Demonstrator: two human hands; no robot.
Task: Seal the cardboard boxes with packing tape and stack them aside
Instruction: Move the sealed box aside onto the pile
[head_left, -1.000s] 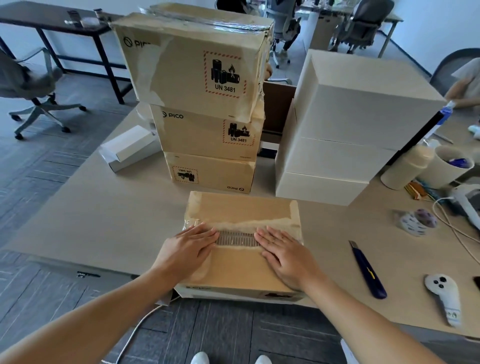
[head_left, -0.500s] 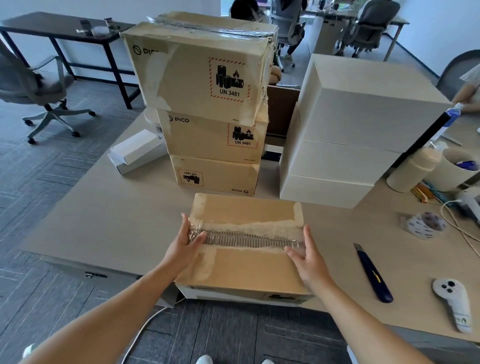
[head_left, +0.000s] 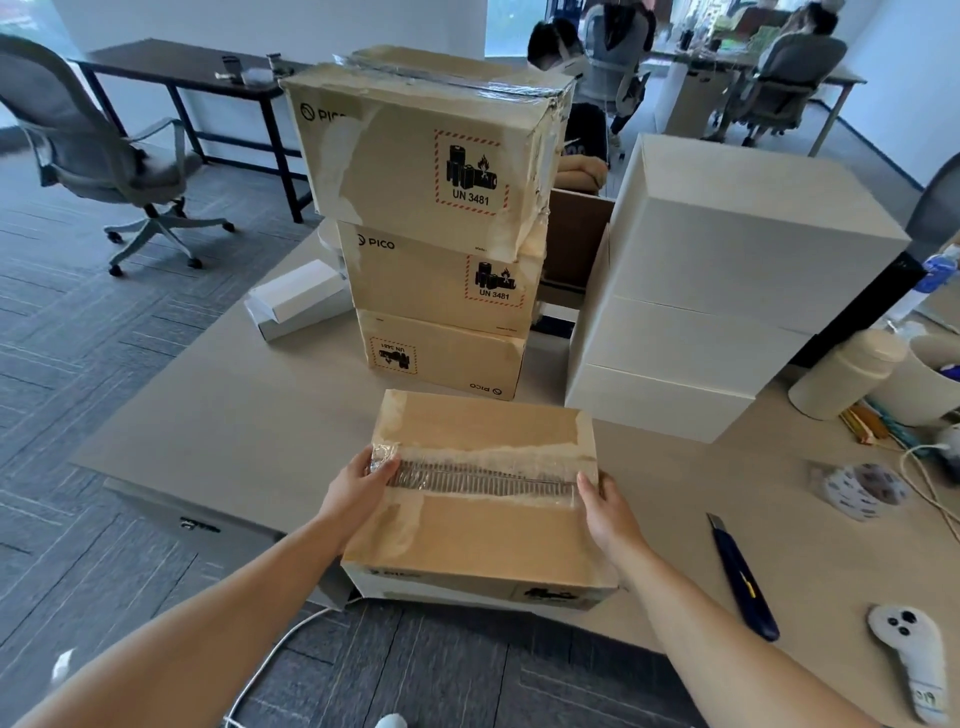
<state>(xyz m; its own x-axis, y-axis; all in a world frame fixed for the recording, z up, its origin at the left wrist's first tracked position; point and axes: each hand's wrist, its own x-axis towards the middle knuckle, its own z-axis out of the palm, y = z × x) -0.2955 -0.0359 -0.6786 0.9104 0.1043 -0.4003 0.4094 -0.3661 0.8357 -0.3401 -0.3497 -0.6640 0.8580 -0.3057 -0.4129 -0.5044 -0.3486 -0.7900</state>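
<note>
1. Broadly, the worktop (head_left: 208, 426) carried everything. Its right side ran out of frame, and part of its near edge was covered by the box being held.
2. At the back right stood the stack of white boxes (head_left: 727, 291). Only faint seams marked its layers, so the count was hard to make out.
3. Just to its left rose the stack of brown boxes (head_left: 441, 260), three high. The top one sat askew, and the print on the bottom one was upside down.
4. The cardboard box (head_left: 483, 540) lay at the near edge of the worktop, in front of the brown stack, with its near end overhanging the edge. Whether it rested there or was lifted could not be told. A wrinkled strip of packing tape (head_left: 483, 475) ran along its top seam, blurred by glare.
5. The left hand (head_left: 358, 483) gripped the box's left end. The thumb lay over the tape's end, and the fingers went down the side, out of sight.
6. The right hand (head_left: 608, 514) gripped the right end in the same way, its fingers hidden behind the side wall.
7. To the right of the box lay a blue utility knife (head_left: 743, 582).
8. Beyond the knife was a tape roll (head_left: 862, 491), too blurred to read.
9. A white controller (head_left: 909, 660) lay near the frame's lower right corner.
</note>
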